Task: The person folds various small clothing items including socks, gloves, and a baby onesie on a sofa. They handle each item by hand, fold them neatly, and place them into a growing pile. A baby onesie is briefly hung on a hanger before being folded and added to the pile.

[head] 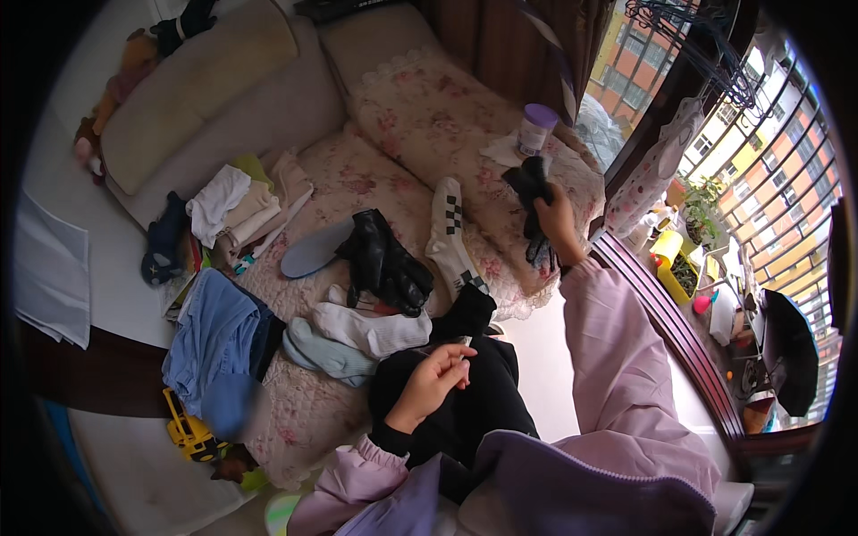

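Observation:
Out to the right, my right hand grips a bundle of dark fabric, perhaps gloves or socks, above the floral quilted cover. Over my lap, my left hand has its thumb and forefinger together on a small whitish thing too small to name. Just beyond it lie a black sock, a white sock and pale blue-green socks. A tall white sock with black checks stretches away from me. Black leather gloves rest partly on a blue-grey insole.
Folded jeans, a pile of light clothes and a yellow toy vehicle are on the left. A tub with a purple lid stands at the upper right. A window sill with plants runs along the right.

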Demonstrator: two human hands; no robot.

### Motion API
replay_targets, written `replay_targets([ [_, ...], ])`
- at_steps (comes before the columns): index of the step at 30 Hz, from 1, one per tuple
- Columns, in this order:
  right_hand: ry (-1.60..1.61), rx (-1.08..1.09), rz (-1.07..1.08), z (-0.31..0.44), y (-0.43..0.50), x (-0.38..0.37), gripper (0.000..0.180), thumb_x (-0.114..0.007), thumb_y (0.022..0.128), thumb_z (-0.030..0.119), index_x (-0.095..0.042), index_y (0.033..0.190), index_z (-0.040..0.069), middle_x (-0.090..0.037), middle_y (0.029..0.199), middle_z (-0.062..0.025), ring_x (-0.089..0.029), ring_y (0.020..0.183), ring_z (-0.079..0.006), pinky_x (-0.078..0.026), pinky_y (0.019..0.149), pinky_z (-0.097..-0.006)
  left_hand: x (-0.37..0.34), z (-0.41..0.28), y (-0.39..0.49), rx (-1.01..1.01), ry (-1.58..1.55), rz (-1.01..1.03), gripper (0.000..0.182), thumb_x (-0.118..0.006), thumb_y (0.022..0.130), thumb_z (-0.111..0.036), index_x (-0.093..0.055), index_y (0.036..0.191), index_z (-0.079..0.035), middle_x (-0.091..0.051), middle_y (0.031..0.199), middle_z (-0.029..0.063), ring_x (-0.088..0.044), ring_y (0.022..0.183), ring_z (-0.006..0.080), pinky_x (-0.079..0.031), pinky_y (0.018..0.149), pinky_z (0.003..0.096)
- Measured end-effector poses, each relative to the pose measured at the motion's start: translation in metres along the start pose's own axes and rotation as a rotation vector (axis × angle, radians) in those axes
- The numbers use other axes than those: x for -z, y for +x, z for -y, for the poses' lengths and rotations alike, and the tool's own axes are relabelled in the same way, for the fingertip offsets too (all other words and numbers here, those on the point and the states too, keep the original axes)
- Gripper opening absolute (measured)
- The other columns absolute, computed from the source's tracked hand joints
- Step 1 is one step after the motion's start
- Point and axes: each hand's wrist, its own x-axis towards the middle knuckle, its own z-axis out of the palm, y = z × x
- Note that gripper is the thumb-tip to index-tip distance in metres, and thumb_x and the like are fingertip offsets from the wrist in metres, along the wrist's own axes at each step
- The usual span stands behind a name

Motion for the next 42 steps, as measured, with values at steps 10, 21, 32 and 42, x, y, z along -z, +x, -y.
replay_targets([
  [10,1.132,-0.842,0.637,0.165,-0.168,0.027,0.036,-0.052,0.088,0.024,-0.056,0.116,0.002,-0.065,0.099,-0.0108,-0.065,0.086,-0.0218,-0.053,0.081,-0.0340,0.004,-0.058,0.016,-0.246,-0.043,-0.154,0.053,-0.064,0.092,-0.023,-0.041,0.136,-0.004,-0.056,0.124,0.0079,-0.054,0.111,0.0170,-0.040,0.097,0.0279],
  [21,0.706,-0.038,0.470,0.149,-0.217,-0.020,0.031,-0.057,0.097,0.017,-0.050,0.120,-0.003,-0.062,0.107,-0.0066,-0.057,0.097,-0.0125,-0.046,0.087,-0.0275,0.007,-0.035,-0.031,-0.304,0.450,-0.323,0.041,-0.064,0.092,-0.026,-0.054,0.119,0.003,-0.066,0.105,0.0124,-0.063,0.095,0.0205,-0.048,0.086,0.0311],
  [32,1.118,-0.414,0.594,0.165,-0.214,0.010,0.032,-0.057,0.096,0.018,-0.049,0.121,0.000,-0.061,0.108,-0.0064,-0.060,0.098,-0.0140,-0.049,0.084,-0.0270,0.006,-0.031,-0.056,-0.119,-0.017,-0.110,0.037,-0.067,0.090,-0.014,-0.057,0.121,0.002,-0.063,0.115,0.0054,-0.057,0.103,0.0130,-0.044,0.093,0.0279],
  [42,1.127,-0.499,0.677,0.159,-0.208,0.012,0.037,-0.061,0.094,0.023,-0.048,0.120,0.000,-0.060,0.105,-0.0055,-0.060,0.093,-0.0121,-0.051,0.076,-0.0259,0.011,-0.058,-0.069,-0.271,0.204,-0.094,0.052,-0.068,0.090,-0.019,-0.047,0.131,0.004,-0.057,0.125,0.0087,-0.054,0.112,0.0159,-0.040,0.100,0.0303],
])
